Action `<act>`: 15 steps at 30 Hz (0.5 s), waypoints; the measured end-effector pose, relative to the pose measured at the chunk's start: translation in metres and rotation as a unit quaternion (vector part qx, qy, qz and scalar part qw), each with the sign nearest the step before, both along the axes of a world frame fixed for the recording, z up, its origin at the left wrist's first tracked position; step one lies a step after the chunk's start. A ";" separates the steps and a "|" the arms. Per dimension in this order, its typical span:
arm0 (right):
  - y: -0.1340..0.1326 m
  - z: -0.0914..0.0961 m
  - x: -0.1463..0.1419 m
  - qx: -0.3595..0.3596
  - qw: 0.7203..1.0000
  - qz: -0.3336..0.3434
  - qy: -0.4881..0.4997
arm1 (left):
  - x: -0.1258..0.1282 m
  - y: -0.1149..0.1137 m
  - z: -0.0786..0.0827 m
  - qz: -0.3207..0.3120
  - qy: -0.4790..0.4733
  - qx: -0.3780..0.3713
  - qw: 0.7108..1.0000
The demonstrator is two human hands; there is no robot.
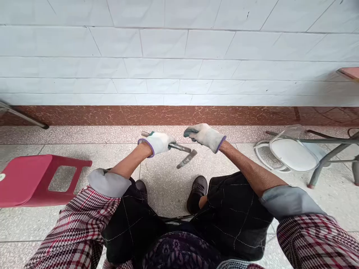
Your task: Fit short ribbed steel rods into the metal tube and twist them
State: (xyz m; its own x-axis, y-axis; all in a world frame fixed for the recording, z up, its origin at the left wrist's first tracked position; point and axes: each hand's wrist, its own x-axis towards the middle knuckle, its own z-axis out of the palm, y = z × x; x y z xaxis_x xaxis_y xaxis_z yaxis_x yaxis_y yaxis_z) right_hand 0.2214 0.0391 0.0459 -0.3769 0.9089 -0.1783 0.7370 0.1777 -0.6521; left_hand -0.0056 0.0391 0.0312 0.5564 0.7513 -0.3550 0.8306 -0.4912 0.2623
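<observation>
My left hand [159,142], in a white knit glove with a grey coated palm and purple cuff, is closed around the handle of a hammer-like metal tool [181,148]. The handle's tail sticks out behind the hand. At the other end, a narrow, worn grey head [187,159] slants across it, above the floor. My right hand [205,136], gloved the same way, hovers to the right of the tool, apart from it. Its fingers point left, loosely bent, with nothing visible in them; the palm side is mostly hidden.
Ahead stands a white tiled wall [165,67] with a reddish-brown baseboard [157,115] above a speckled floor [165,194]. A red plastic stool [26,175] is at the left. At the right are a white round-seated chair [293,154] and green-grey metal legs [327,160]. My shoes [198,192] are below.
</observation>
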 end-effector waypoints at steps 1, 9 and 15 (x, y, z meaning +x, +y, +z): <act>0.005 -0.002 0.005 -0.007 0.999 -0.032 0.006 | 0.001 -0.005 0.003 -0.004 -0.025 -0.010 1.000; -0.006 -0.022 -0.022 -0.095 0.992 -0.010 0.081 | -0.012 0.014 0.020 0.113 -0.271 0.043 0.955; -0.024 -0.014 -0.040 -0.048 0.997 0.060 -0.016 | -0.022 0.030 0.024 0.184 -0.102 0.097 0.973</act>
State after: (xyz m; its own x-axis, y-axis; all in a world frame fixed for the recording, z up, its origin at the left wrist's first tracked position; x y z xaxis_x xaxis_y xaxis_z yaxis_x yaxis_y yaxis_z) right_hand 0.1816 0.0151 0.0321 -0.4743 0.8362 -0.2755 0.7355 0.2043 -0.6460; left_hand -0.0278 0.0688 0.0552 0.2813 0.9548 -0.0961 0.8996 -0.2276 0.3726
